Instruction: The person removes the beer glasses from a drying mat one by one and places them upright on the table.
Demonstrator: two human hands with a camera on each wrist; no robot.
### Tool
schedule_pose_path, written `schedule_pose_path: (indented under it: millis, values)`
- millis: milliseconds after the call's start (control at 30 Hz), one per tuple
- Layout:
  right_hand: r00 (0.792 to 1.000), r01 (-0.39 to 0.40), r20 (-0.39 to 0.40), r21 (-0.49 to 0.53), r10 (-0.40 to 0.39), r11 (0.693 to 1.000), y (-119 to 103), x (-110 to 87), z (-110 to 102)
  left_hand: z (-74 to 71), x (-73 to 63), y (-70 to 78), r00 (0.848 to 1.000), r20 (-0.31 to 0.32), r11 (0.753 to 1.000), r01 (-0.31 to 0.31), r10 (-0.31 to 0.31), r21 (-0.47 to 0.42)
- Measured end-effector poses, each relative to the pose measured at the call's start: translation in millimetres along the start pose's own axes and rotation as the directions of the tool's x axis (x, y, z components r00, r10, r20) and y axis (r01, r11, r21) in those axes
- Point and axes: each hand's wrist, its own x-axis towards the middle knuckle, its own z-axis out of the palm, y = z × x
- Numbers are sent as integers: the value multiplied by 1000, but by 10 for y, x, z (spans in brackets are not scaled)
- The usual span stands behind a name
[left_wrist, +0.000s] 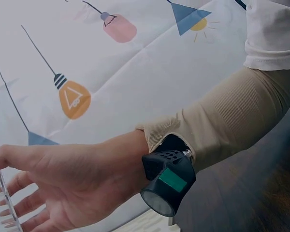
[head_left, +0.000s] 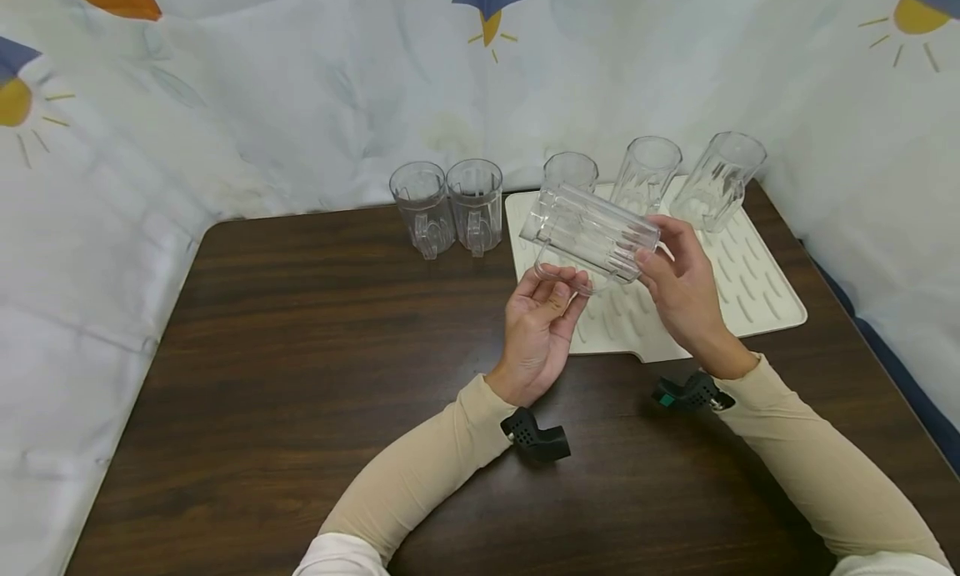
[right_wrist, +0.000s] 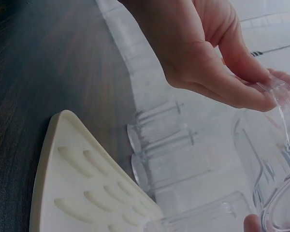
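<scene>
A clear ribbed mug (head_left: 600, 226) is held tilted on its side above the drying mat (head_left: 776, 305). My left hand (head_left: 534, 330) pinches its handle from below between thumb and fingers; the right wrist view also shows that handle (right_wrist: 280, 94) in the left hand (right_wrist: 208, 63). With thumb and fingers, my right hand (head_left: 688, 297) grips the mug's right end. Only a fingertip of the right hand (right_wrist: 251, 223) appears in its own wrist view. The left wrist view catches my left hand (left_wrist: 72, 181) at the mug's edge.
Three similar mugs stand on the mat: one (head_left: 567, 169) partly behind the held mug, another (head_left: 647, 172) in the middle, one (head_left: 718, 180) at right. To the mat's left, two mugs (head_left: 423, 209) stand side by side on the dark wooden table (head_left: 300, 351), near the curtain (head_left: 315, 101).
</scene>
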Motion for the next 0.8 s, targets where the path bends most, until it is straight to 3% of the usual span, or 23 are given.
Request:
schedule_pose_path:
  millis: [367, 800]
  values:
    - [1000, -15, 16, 5, 15, 1000, -91, 6, -6, 58, -16, 56, 999, 7, 998, -36, 36, -51]
    - [993, 121, -21, 62, -120, 991, -128, 8, -299, 200, 24, 283, 995, 48, 993, -87, 91, -81]
